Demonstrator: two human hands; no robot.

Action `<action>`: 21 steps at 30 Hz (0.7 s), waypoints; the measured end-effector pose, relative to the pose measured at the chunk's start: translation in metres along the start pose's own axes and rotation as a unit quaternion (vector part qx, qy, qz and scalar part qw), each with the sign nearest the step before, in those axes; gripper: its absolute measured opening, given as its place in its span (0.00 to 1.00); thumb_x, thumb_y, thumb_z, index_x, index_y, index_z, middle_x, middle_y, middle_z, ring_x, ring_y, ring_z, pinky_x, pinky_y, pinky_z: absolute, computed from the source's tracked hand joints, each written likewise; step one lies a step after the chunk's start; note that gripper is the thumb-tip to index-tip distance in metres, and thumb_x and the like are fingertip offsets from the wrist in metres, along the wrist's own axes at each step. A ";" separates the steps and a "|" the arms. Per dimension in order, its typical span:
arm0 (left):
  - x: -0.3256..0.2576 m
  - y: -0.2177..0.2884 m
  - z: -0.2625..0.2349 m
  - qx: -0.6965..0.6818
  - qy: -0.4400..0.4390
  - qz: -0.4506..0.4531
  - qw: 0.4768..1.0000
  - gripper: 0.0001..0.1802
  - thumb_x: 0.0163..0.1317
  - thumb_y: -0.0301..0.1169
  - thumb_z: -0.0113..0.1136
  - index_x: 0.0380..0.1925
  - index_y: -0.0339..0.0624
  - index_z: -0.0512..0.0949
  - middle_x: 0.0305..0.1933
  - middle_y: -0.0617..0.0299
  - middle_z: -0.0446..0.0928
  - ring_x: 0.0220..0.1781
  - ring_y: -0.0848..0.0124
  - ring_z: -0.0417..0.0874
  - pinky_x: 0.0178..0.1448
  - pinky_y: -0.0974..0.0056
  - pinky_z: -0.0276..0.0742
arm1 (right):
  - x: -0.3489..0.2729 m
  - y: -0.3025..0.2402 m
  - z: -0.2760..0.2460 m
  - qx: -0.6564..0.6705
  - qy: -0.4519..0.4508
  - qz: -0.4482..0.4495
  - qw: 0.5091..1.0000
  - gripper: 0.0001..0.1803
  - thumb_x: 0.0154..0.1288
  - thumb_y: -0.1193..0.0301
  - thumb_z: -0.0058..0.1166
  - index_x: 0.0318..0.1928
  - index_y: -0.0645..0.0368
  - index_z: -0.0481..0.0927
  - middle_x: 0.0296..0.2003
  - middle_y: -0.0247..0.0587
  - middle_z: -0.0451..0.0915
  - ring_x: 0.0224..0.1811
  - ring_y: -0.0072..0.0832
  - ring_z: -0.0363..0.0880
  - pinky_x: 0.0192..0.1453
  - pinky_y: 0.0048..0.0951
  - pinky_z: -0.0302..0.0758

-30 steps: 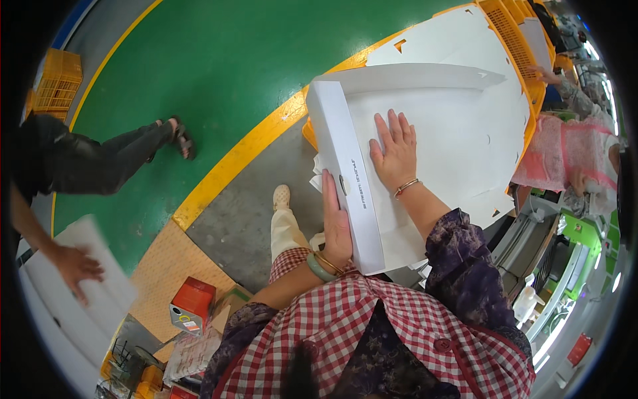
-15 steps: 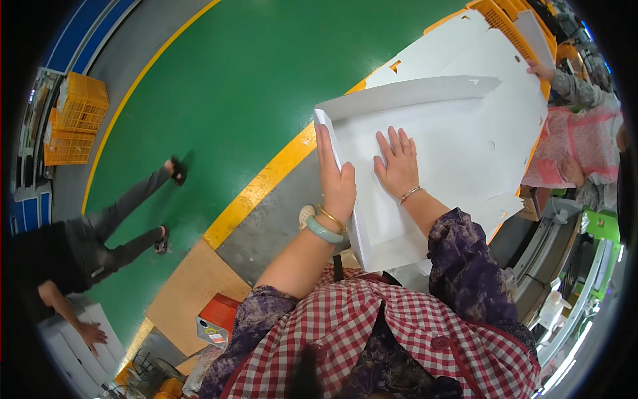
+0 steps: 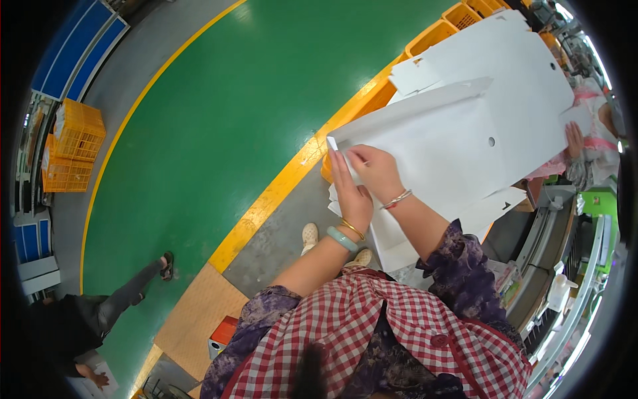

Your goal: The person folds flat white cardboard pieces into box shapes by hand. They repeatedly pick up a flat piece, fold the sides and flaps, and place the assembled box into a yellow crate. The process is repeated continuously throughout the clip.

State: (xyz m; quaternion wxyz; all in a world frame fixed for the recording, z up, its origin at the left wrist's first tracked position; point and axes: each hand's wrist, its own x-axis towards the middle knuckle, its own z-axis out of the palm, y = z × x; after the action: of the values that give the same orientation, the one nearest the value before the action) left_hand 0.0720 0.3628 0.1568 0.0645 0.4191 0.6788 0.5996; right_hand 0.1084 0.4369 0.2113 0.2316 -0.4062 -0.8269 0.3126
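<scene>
a white carton (image 3: 432,159), shaped as a shallow tray with its walls raised, is placed in front of the checked apron (image 3: 319,299), over flat white sheets (image 3: 412,76) and near yellow crates (image 3: 432,38). the hands are brought close together at its left end wall: the left hand (image 3: 355,199) is laid along the outer face with fingers straight, and the right hand (image 3: 379,171) is bent with fingers curled at the inner side. whether the wall is pinched by the right fingers cannot be told.

by its look, the carton can be judged light and fairly stiff along the creases, yet easily dented or bent in its broad panels; the smooth surface may be a little slippery. it is best held by the folded end wall, with support given from both faces.

the open side is turned upward. the long axis is directed from the left end wall toward the upper right, where a broad panel is spread out beyond a round hole (image 3: 492,141).
</scene>
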 end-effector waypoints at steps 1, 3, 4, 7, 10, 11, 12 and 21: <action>-0.006 -0.007 0.010 -0.218 0.021 -0.110 0.970 0.33 0.58 0.17 0.43 0.66 0.35 0.53 0.67 0.47 0.55 0.69 0.54 0.59 0.70 0.56 0.57 | 0.002 -0.019 0.003 -0.040 0.007 -0.034 0.999 0.11 0.60 0.63 0.54 0.36 0.56 0.83 0.28 0.44 0.83 0.29 0.40 0.82 0.36 0.36 0.77; -0.020 -0.022 0.026 -0.532 0.016 -0.250 0.809 0.25 0.63 0.21 0.46 0.61 0.39 0.60 0.58 0.54 0.65 0.59 0.62 0.69 0.62 0.59 0.67 | 0.007 -0.031 0.009 -0.157 -0.013 -0.033 0.987 0.11 0.60 0.63 0.54 0.31 0.57 0.82 0.26 0.43 0.82 0.29 0.41 0.82 0.35 0.38 0.77; -0.021 -0.023 0.034 -0.619 0.003 -0.294 0.728 0.21 0.64 0.23 0.47 0.58 0.41 0.62 0.53 0.58 0.69 0.55 0.66 0.72 0.57 0.61 0.72 | 0.011 -0.032 0.011 -0.214 -0.025 -0.032 0.976 0.12 0.60 0.62 0.55 0.28 0.58 0.81 0.25 0.43 0.82 0.29 0.42 0.82 0.34 0.38 0.77; -0.042 -0.032 0.042 -0.670 -0.097 -0.254 0.691 0.18 0.68 0.28 0.49 0.57 0.44 0.62 0.50 0.63 0.68 0.52 0.70 0.72 0.54 0.62 0.72 | 0.016 -0.041 0.010 -0.293 -0.051 -0.038 0.954 0.14 0.60 0.62 0.53 0.25 0.58 0.80 0.25 0.45 0.82 0.29 0.41 0.82 0.35 0.39 0.77; -0.045 -0.025 0.049 -0.605 -0.140 -0.177 0.764 0.24 0.66 0.30 0.50 0.61 0.41 0.59 0.59 0.56 0.66 0.63 0.61 0.67 0.64 0.58 0.66 | 0.024 -0.027 0.014 -0.330 -0.052 -0.014 0.943 0.14 0.61 0.62 0.52 0.24 0.56 0.80 0.25 0.45 0.82 0.29 0.42 0.81 0.34 0.40 0.77; -0.045 -0.011 0.040 -0.452 -0.147 -0.122 0.871 0.24 0.65 0.29 0.50 0.61 0.40 0.61 0.60 0.54 0.66 0.64 0.57 0.66 0.65 0.57 0.65 | 0.027 -0.021 0.012 -0.333 -0.055 -0.013 0.941 0.13 0.60 0.62 0.52 0.24 0.56 0.80 0.25 0.46 0.81 0.29 0.42 0.81 0.34 0.41 0.77; -0.039 0.003 0.021 -0.353 -0.154 -0.078 0.919 0.24 0.63 0.28 0.51 0.60 0.39 0.62 0.61 0.51 0.66 0.65 0.55 0.66 0.66 0.55 0.64 | 0.029 -0.015 0.012 -0.334 -0.058 -0.010 0.941 0.12 0.60 0.63 0.51 0.25 0.56 0.80 0.25 0.46 0.81 0.29 0.43 0.81 0.34 0.41 0.77; 0.041 -0.028 -0.088 0.018 -0.260 0.248 0.933 0.28 0.55 0.21 0.55 0.59 0.39 0.67 0.59 0.52 0.70 0.66 0.50 0.65 0.71 0.47 0.56 | -0.009 0.025 0.005 -0.218 -0.132 -0.074 0.964 0.11 0.59 0.63 0.52 0.27 0.56 0.80 0.25 0.47 0.80 0.28 0.46 0.79 0.34 0.45 0.75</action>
State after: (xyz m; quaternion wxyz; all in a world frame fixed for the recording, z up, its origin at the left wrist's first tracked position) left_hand -0.0198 0.3240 0.1738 0.0803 0.7167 0.5232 0.4541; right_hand 0.1233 0.4395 0.1887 0.0490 -0.3402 -0.9258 0.1575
